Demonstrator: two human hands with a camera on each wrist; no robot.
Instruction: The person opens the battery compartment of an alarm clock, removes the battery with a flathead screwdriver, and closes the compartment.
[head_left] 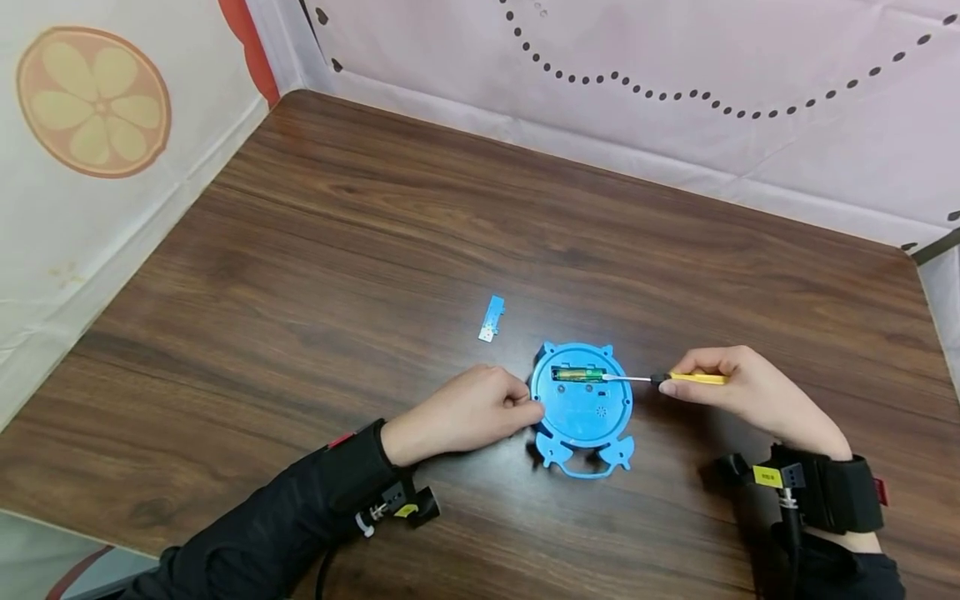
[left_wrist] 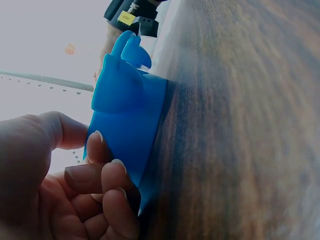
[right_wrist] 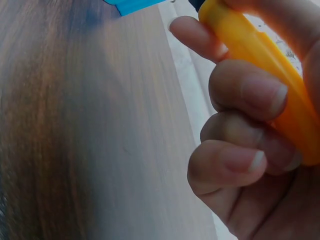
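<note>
A round blue toy (head_left: 581, 404) lies back-up on the wooden table (head_left: 375, 250), its battery slot open with a green battery (head_left: 579, 375) inside. My left hand (head_left: 468, 412) grips the toy's left edge, thumb and curled fingers (left_wrist: 107, 182) on the blue rim (left_wrist: 130, 135). My right hand (head_left: 738, 387) holds a yellow-handled screwdriver (head_left: 693, 378), fingers wrapped round the handle (right_wrist: 265, 75). Its metal tip reaches into the slot at the battery's right end.
A small blue battery cover (head_left: 491, 318) lies on the table up and left of the toy. Fabric walls (head_left: 675, 100) close off the table's far and left sides.
</note>
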